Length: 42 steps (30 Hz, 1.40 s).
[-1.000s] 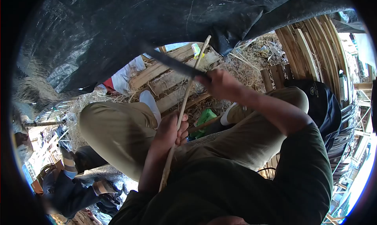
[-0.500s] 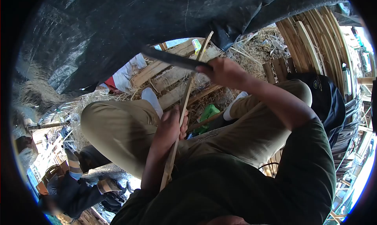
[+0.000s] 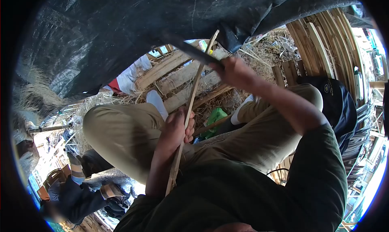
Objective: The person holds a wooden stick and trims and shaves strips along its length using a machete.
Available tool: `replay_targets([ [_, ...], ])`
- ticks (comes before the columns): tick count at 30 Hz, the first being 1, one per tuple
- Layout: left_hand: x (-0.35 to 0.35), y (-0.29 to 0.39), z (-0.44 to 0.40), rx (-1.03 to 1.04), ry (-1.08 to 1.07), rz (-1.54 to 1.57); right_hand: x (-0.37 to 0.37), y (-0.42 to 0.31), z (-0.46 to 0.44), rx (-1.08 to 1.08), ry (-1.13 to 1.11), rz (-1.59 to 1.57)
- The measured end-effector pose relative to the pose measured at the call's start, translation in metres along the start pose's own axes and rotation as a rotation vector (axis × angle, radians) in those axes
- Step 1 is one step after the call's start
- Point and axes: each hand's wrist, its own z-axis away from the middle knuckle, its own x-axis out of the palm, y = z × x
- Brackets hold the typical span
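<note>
A long, thin wooden strip (image 3: 195, 88) slants up from beside my left forearm to the edge of the dark sheet. My left hand (image 3: 178, 126) is closed around its middle, between my knees. Higher up, my right hand (image 3: 235, 74) grips the handle end of a long dark blade, which looks like a machete (image 3: 194, 52). The blade crosses the strip near its upper part, its far end smeared by motion. Whether blade and strip touch, I cannot tell.
Black plastic sheeting (image 3: 121, 25) hangs low in front. Wooden slats (image 3: 170, 76) and straw lie below, with a green plastic bag (image 3: 216, 117) between my legs. Stacked boards (image 3: 324, 41) and a dark bag (image 3: 338, 106) are at the right. Another person's legs (image 3: 81, 195) show at lower left.
My right hand has shifted slightly right and down, and the blade has swung to a steeper slant across the strip. My left hand and the strip stay nearly in place.
</note>
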Motion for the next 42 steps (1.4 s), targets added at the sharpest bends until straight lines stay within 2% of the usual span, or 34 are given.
replay_targets([
  [2, -0.003, 0.003, -0.002, -0.077, -0.001, 0.092, 0.003, -0.029, 0.029, -0.033, -0.151, -0.092],
  [3, -0.004, 0.004, -0.003, -0.119, 0.001, 0.134, 0.013, -0.036, 0.035, -0.222, -0.087, -0.162],
  [6, -0.001, 0.005, -0.004, -0.123, -0.003, 0.149, -0.002, -0.029, 0.023, -0.107, -0.237, -0.099],
  [7, 0.0, 0.006, -0.004, -0.119, -0.007, 0.133, -0.002, -0.014, 0.01, -0.079, -0.172, 0.056],
  [8, 0.0, 0.007, -0.003, -0.114, -0.008, 0.124, -0.003, -0.002, 0.0, -0.086, -0.031, 0.006],
  [10, -0.001, 0.009, -0.002, -0.11, -0.021, 0.126, 0.009, 0.007, -0.001, -0.096, 0.155, 0.118],
  [13, -0.001, 0.007, -0.004, -0.127, -0.026, 0.168, 0.035, -0.019, 0.032, -0.385, 0.128, -0.102],
  [16, -0.003, 0.004, -0.004, -0.141, -0.008, 0.14, -0.002, -0.034, 0.024, -0.084, -0.295, -0.026],
  [17, -0.002, 0.004, -0.005, -0.126, -0.015, 0.117, -0.004, -0.025, 0.012, -0.062, -0.292, 0.034],
  [20, -0.002, 0.007, -0.004, -0.109, -0.035, 0.095, 0.006, 0.004, 0.0, -0.083, -0.05, 0.165],
  [22, -0.001, 0.008, -0.004, -0.114, -0.039, 0.115, -0.004, -0.027, 0.026, -0.217, -0.055, 0.193],
  [24, -0.002, 0.009, 0.0, -0.135, -0.029, 0.135, 0.002, -0.035, 0.035, -0.228, 0.007, 0.065],
  [25, 0.001, 0.009, 0.001, -0.144, -0.011, 0.119, 0.006, -0.018, 0.023, -0.212, -0.13, 0.058],
  [28, 0.008, 0.011, -0.004, -0.135, -0.003, 0.102, -0.005, -0.002, -0.008, -0.153, -0.075, 0.036],
  [29, 0.004, 0.008, -0.005, -0.14, -0.025, 0.104, -0.012, -0.003, -0.008, -0.012, -0.071, 0.025],
  [31, -0.001, 0.01, -0.007, -0.144, -0.056, 0.123, 0.012, -0.004, 0.013, -0.414, 0.079, 0.35],
  [33, -0.003, 0.007, -0.006, -0.171, -0.062, 0.171, 0.023, -0.023, 0.033, -0.333, 0.073, -0.129],
  [36, 0.001, 0.008, -0.004, -0.145, -0.049, 0.138, 0.028, -0.003, 0.02, -0.469, 0.04, -0.003],
  [37, 0.002, 0.009, -0.005, -0.131, -0.055, 0.118, 0.022, 0.005, 0.014, -0.696, 0.382, 0.491],
  [40, 0.002, 0.009, -0.003, -0.108, -0.062, 0.077, 0.004, 0.01, 0.001, -0.208, 0.191, 0.23],
  [42, 0.004, 0.009, -0.005, -0.127, -0.062, 0.075, 0.013, 0.006, 0.026, -0.654, 0.285, 0.69],
])
